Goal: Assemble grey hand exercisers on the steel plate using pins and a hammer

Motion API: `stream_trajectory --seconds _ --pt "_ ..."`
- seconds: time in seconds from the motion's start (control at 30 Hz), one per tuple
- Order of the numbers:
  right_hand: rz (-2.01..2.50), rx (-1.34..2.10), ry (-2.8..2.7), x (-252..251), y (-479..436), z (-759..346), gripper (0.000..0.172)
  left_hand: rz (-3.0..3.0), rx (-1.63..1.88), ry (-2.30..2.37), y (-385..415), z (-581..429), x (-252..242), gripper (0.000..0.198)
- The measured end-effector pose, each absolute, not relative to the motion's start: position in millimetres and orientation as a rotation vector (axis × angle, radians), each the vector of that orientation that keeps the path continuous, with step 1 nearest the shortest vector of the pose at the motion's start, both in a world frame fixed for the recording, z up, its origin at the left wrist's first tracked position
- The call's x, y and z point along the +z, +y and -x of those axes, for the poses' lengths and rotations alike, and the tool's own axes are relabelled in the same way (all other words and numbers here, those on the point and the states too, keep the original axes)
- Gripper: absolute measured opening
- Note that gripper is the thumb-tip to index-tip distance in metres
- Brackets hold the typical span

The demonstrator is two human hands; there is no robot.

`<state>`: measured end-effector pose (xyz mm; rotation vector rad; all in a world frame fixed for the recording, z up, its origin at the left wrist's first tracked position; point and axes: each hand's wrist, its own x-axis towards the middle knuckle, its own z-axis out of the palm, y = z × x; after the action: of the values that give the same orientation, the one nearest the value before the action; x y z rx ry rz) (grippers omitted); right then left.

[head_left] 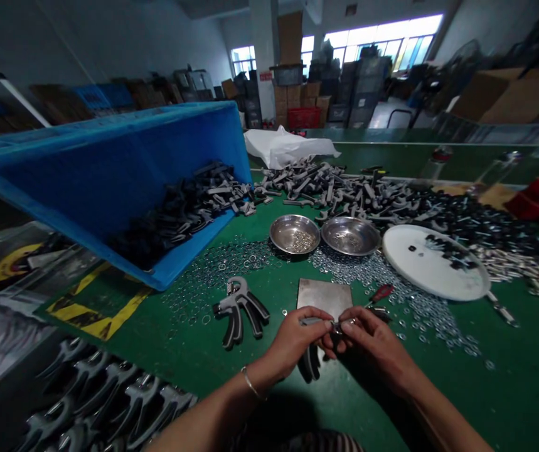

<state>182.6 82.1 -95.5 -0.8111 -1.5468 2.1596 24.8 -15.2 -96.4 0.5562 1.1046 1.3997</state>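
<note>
My left hand (297,339) is closed on a grey and black handle piece (310,364), whose dark end hangs below the fingers. Close beside it, my right hand (375,342) pinches small metal parts against the same piece; their exact shape is hidden by the fingertips. Both hands are just in front of a square metal plate (325,296). To the left, an assembled hand grip (241,311) with a spring lies on the green table. A red screwdriver (382,293) lies right of the plate.
Two steel bowls (294,234) (351,236) of small parts stand behind the plate, with a white tray (433,263) to their right. A blue crate (165,270) of handles lies tilted at the left. Washers (415,314) are scattered around. A box of grips (104,402) is at lower left.
</note>
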Motion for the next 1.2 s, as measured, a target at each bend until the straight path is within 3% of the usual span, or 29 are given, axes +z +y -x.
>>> stream_trajectory --seconds 0.27,0.4,0.6,0.7,0.9,1.2 --pt "0.835 2.268 -1.407 -95.4 75.6 -182.2 0.027 -0.581 1.48 1.082 -27.7 -34.0 -105.6 0.032" --pt "0.847 2.447 -1.252 -99.1 80.7 -185.8 0.026 -0.71 1.327 1.156 -33.8 -32.0 -106.3 0.034" --pt "0.968 1.936 -1.634 -99.0 97.5 -204.3 0.028 -1.105 1.231 1.512 -42.4 1.9 -100.3 0.025" --pt "0.987 1.864 -1.733 -96.1 94.0 -207.2 0.03 -1.291 1.199 1.628 -49.6 17.3 -97.0 0.015" --pt "1.05 1.876 -1.593 -95.7 56.7 -187.0 0.034 -0.845 1.237 1.38 -57.2 4.9 -104.9 0.038" --pt "0.996 1.885 -1.347 -96.3 17.7 -164.4 0.032 -0.897 1.416 1.124 -45.6 -7.0 -106.3 0.048"
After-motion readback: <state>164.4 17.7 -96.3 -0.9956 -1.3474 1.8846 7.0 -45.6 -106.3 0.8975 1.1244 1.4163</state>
